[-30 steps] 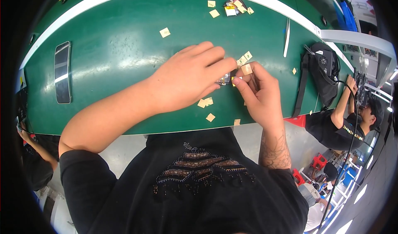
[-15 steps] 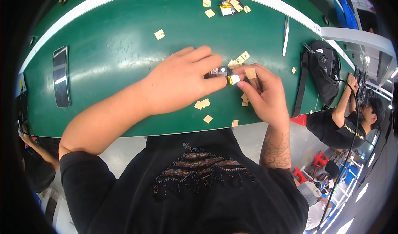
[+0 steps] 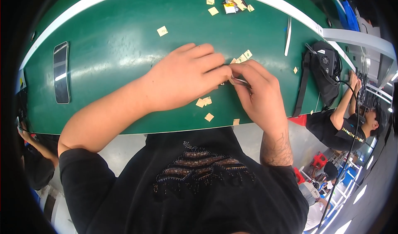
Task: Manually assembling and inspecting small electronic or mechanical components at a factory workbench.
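Note:
Fingertips meet above the green table [image 3: 112, 35], a little right of the middle. My left hand [image 3: 190, 76] is palm down, its fingers curled closed round a small dark device that they now almost wholly cover. Opposite it, my right hand [image 3: 261, 93] pinches a thin greyish part [image 3: 241, 82], seen edge-on between thumb and fingers. Whether this part is joined to the device cannot be made out. Pale yellow square pads [image 3: 241, 58] lie just beyond the fingertips, and more pads [image 3: 203, 101] lie on the near side below my left hand.
A phone [image 3: 61, 72] lies at the left. Far back sits a small dark device with a yellow-and-white piece [image 3: 232, 7], pads on it. White tweezers [image 3: 287, 37] and a black bag with straps [image 3: 323, 72] are at the right. Another person's hands [image 3: 354, 80] work beyond the bag.
My right hand has turned and closed in on my left fingertips. The dark device and its white-and-yellow piece, visible before, are now covered; the pad by my right fingers no longer shows.

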